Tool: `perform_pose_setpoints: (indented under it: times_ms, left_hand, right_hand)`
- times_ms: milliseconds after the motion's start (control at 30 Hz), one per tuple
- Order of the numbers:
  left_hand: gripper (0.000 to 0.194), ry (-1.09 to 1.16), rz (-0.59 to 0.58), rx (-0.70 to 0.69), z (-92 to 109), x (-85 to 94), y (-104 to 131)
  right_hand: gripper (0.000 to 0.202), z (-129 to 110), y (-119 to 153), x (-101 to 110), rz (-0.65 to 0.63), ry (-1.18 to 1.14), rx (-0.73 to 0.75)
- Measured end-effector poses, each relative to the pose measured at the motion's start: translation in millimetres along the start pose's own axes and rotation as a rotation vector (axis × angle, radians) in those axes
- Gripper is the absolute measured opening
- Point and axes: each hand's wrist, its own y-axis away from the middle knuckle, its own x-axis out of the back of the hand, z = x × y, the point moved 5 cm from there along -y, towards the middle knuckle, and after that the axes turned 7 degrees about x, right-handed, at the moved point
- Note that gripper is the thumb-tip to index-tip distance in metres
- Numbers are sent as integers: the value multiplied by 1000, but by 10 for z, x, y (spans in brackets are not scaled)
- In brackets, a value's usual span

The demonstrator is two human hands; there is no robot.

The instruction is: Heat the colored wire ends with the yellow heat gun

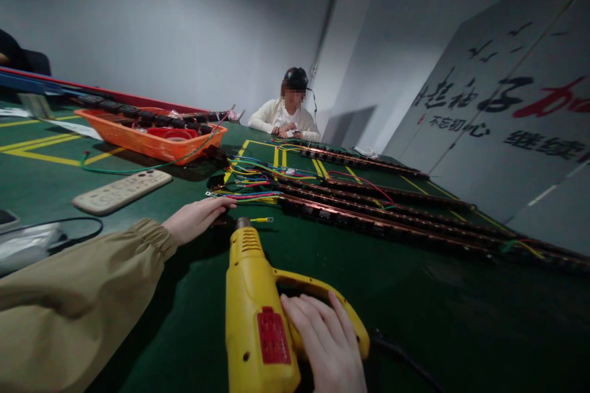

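Note:
My right hand (pixel 322 334) is wrapped around the handle of a yellow heat gun (pixel 251 313) with a red vented panel. Its metal nozzle (pixel 242 221) points away from me, toward the wires. My left hand (pixel 198 219) reaches forward with fingers stretched out, palm down, beside the ends of a bundle of coloured wires (pixel 258 194). A lug terminal shows just beyond the knuckles; whether the fingertips touch the wires I cannot tell. Just past the nozzle lies a short yellow wire piece (pixel 262 220) with a metal lug.
Long copper bar assemblies (pixel 359 212) stretch away to the right on the green table. An orange basket (pixel 157 146) with parts, a beige power strip (pixel 123 191) and a white device (pixel 30 247) lie left. Across the table sits a person (pixel 286 113). The heat gun's black cord (pixel 405 356) trails right.

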Motion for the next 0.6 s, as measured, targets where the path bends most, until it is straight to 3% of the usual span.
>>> perform_pose_setpoints:
  times_ms: [233, 400, 600]
  left_hand:
    - [41, -19, 8, 10, -1, 15, 0]
    - [41, -6, 14, 3, 9, 25, 12]
    - [38, 47, 30, -5, 38, 34, 10]
  right_hand:
    - [58, 138, 115, 17, 79, -34, -196]
    - [62, 172, 142, 4, 106, 10, -216]
    - [62, 183, 160, -12, 52, 52, -159]
